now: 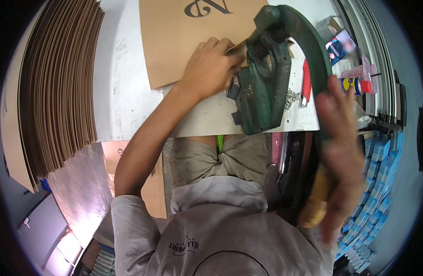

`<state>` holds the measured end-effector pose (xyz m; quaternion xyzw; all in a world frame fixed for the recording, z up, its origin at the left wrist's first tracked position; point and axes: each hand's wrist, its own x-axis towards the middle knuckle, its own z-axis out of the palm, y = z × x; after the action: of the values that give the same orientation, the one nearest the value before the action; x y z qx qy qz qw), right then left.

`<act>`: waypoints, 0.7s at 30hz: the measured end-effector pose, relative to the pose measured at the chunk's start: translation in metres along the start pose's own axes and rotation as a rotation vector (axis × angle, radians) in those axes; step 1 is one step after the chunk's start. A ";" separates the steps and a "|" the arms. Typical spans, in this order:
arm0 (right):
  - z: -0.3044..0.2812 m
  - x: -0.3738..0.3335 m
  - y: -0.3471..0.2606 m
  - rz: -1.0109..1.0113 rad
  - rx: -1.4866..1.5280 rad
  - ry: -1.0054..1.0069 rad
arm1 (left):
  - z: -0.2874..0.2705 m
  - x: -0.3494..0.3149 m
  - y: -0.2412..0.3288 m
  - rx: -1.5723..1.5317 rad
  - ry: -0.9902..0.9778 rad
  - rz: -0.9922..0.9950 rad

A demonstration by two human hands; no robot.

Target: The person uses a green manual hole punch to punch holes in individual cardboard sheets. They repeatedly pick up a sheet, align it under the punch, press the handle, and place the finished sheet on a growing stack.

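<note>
A green hand press with a long curved lever stands at the front edge of the white table. My left hand reaches to the left side of its die area, fingers curled together. What they pinch is hidden behind them. Beneath that hand lies a flat brown paper bag with a black printed mark, its right side running to the press. Blurred by motion, my right hand is beside the lever with its fingers stretched out. The lever's yellowish grip shows next to it.
A tall row of stacked brown bags lines the left side. Right of the press are a red cutter knife, small metal rings and a spray can. Blue-wrapped packs are piled at the far right.
</note>
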<state>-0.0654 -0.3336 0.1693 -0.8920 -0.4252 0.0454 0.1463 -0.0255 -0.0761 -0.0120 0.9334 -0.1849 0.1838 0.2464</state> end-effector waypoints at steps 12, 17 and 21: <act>0.164 0.016 0.164 0.294 0.283 0.356 | -0.022 -0.046 -0.025 0.379 -0.053 -0.046; 0.176 0.041 0.172 0.254 0.271 0.335 | -0.039 -0.063 -0.041 0.378 -0.073 -0.104; 0.176 0.049 0.154 0.278 0.550 0.442 | -0.029 -0.053 -0.049 0.352 -0.033 -0.094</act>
<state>0.0439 -0.3480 -0.0423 -0.8569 -0.2304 -0.0163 0.4608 -0.0575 -0.0078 -0.0309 0.9727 -0.1099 0.1860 0.0847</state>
